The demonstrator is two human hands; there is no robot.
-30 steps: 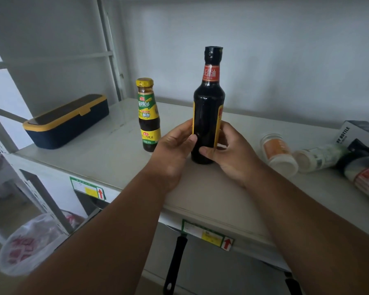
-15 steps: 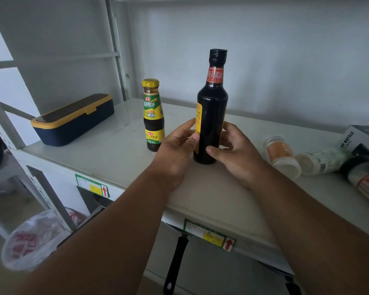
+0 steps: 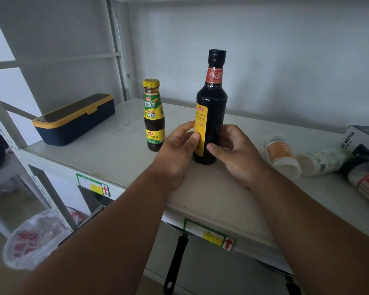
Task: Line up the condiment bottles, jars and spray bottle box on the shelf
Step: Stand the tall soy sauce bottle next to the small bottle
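A tall dark soy sauce bottle [image 3: 211, 107] stands upright on the white shelf [image 3: 119, 154]. My left hand [image 3: 177, 150] and my right hand [image 3: 237, 152] grip its lower part from both sides. Just left of it stands a shorter bottle with a yellow cap [image 3: 153, 116]. At the right, two small jars lie on their sides: one with an orange label [image 3: 282, 154], one with a pale label [image 3: 322, 160]. A larger jar with a red label [image 3: 366, 177] lies beyond them, beside the spray bottle box [image 3: 358, 137].
A navy box with a yellow rim [image 3: 73, 120] sits at the shelf's left end by the metal upright [image 3: 117, 50]. Below the shelf hang a black pan handle [image 3: 175, 265] and a plastic bag [image 3: 34, 237]. The wall stands close behind.
The soy sauce bottle has turned between my hands, so its yellow label now faces more toward me. Both hands stay on it.
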